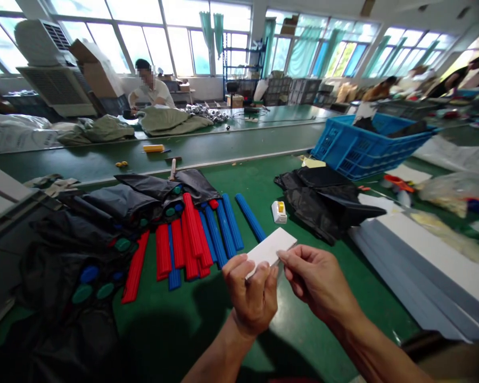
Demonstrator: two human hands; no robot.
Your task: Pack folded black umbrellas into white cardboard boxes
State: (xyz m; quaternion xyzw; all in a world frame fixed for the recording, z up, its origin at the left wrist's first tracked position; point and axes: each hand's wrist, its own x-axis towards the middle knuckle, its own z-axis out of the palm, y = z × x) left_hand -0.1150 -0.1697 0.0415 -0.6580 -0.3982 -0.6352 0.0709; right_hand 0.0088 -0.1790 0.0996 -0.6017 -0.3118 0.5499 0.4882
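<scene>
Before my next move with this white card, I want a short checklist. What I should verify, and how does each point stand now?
1. Left hand has a firm hold on the white card: ok, the card's lower end sits in its fingers.
2. Right hand is on the card: ok, its fingertips pinch the card's edge.
3. Card is flat: ok, no bend shows.
4. Card's back is clean: cannot tell, it is hidden.
5. Card is apart from the nearest blue ribbed strip: cannot tell from this angle.
6. Card is apart from the black cloth: ok.
</scene>
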